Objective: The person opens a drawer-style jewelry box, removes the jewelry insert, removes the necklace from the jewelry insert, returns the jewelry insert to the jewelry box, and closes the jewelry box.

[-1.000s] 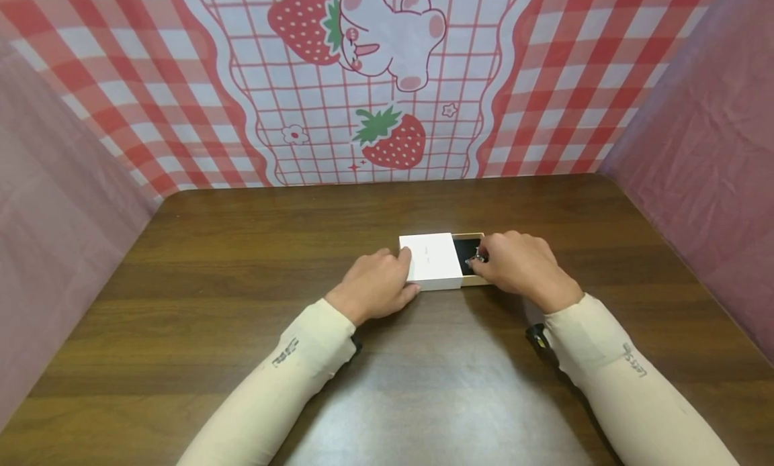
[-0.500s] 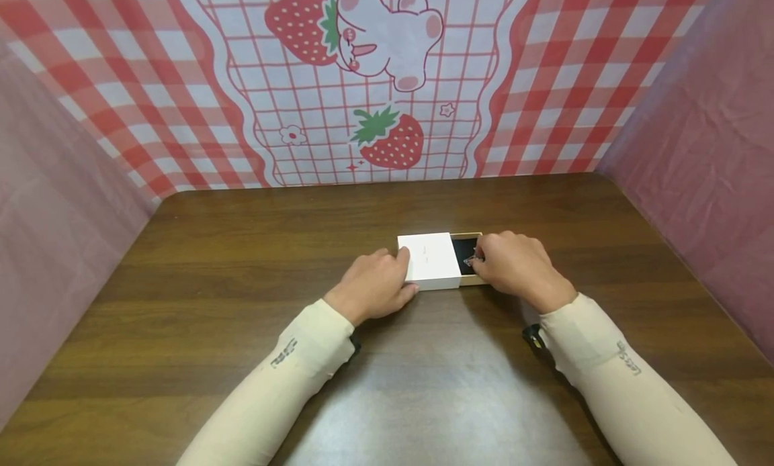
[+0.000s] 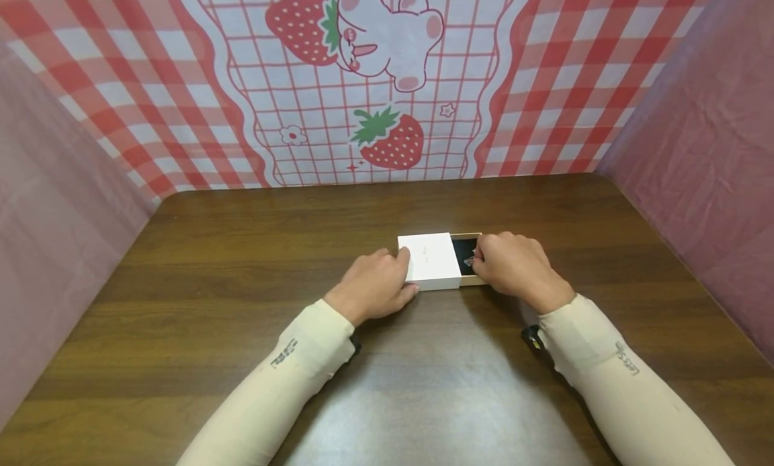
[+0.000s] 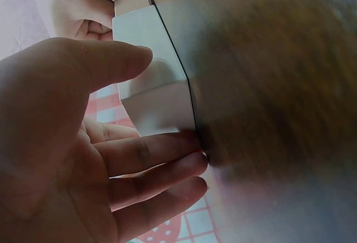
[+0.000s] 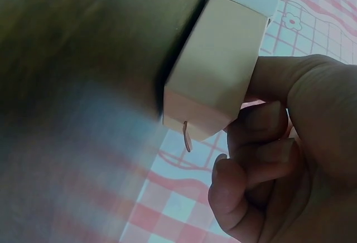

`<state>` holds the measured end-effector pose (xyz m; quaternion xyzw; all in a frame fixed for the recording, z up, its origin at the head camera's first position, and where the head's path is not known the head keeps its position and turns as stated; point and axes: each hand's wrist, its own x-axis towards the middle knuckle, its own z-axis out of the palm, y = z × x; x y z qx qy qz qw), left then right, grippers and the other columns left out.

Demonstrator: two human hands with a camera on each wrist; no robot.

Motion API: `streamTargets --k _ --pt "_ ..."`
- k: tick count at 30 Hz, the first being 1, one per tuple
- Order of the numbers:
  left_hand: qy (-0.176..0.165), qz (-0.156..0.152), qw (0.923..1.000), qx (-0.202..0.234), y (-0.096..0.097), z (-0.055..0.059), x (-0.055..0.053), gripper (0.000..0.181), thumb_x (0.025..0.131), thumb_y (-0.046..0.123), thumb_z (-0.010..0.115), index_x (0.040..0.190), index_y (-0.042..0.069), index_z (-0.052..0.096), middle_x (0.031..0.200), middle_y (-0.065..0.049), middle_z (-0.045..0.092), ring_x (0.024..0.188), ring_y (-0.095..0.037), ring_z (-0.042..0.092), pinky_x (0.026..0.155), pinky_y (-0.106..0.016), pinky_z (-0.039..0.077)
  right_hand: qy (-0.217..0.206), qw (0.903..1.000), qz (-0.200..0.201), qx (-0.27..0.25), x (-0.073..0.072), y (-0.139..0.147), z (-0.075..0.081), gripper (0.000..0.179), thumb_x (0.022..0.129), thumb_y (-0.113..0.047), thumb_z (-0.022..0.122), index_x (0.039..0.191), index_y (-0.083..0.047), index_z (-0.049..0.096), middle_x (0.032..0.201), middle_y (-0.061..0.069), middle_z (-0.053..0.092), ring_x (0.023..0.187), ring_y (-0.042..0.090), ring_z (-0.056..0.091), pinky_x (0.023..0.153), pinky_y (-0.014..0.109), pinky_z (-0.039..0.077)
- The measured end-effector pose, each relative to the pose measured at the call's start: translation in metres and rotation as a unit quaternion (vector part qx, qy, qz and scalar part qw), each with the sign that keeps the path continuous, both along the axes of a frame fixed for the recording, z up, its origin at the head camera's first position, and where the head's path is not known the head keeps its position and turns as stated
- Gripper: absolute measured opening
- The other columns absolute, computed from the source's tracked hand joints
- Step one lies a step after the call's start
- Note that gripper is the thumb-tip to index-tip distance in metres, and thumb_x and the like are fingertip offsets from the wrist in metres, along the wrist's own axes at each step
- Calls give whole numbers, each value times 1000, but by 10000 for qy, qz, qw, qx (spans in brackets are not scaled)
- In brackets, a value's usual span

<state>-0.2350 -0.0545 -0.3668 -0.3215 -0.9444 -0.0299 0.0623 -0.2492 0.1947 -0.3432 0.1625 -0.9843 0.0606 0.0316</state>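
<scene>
A small white drawer box (image 3: 429, 258) lies on the table, its inner tray (image 3: 471, 280) pulled part way out to the right. My left hand (image 3: 373, 285) grips the white sleeve at its left end, thumb along the near side (image 4: 131, 62) and fingers about the end. Inside the tray is a black pad (image 3: 464, 250). Over that pad my right hand (image 3: 514, 263) pinches a small silvery piece of jewellery (image 3: 468, 261), largely covered by thumb and forefinger. Its other fingers are curled beside the tray, as the right wrist view shows. A ribbon pull tab (image 5: 187, 137) hangs from the tray's end.
The brown wooden table (image 3: 242, 251) surrounds the box. At its back edge rises a red checked cloth (image 3: 387, 83) printed with strawberries, and pinkish cloths (image 3: 695, 150) hang at both sides.
The right hand's fingertips have shifted slightly over the black pad, and less of the silvery jewellery shows between them. The left hand and the box stay in place.
</scene>
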Motion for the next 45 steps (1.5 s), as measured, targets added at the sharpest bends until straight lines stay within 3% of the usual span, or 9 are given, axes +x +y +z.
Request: streamTargets --k 14,22,27,45 --pt "4 18 10000 -6 0 1 1 50 97 43 63 119 -1 56 80 -6 65 81 -22 63 66 -41 55 -46 9999 -53 -78 0 2 0 19 86 -18 65 68 -22 62 64 -5 56 61 17 53 48 41 40" --pt "-85 47 9999 -36 1 0 1 50 98 43 62 120 -1 56 81 -7 65 82 -22 63 67 -41 55 -94 9998 -134 -123 0 1 0 37 87 -16 62 52 -22 51 54 -6 42 56 15 42 47 37 34" --pt "-66 26 10000 -11 0 0 1 49 97 43 62 119 -1 56 80 -6 64 81 -22 62 66 -41 54 -107 9997 -140 -181 0 1 0 39 86 -15 61 50 -22 49 51 -8 39 55 14 41 47 37 32" --pt "-137 48 9999 -19 1 0 0 48 98 43 62 118 0 56 82 -7 64 83 -23 62 68 -40 54 -71 9994 -65 -337 0 2 -2 38 88 -15 61 52 -21 51 52 -7 43 55 14 41 48 36 33"
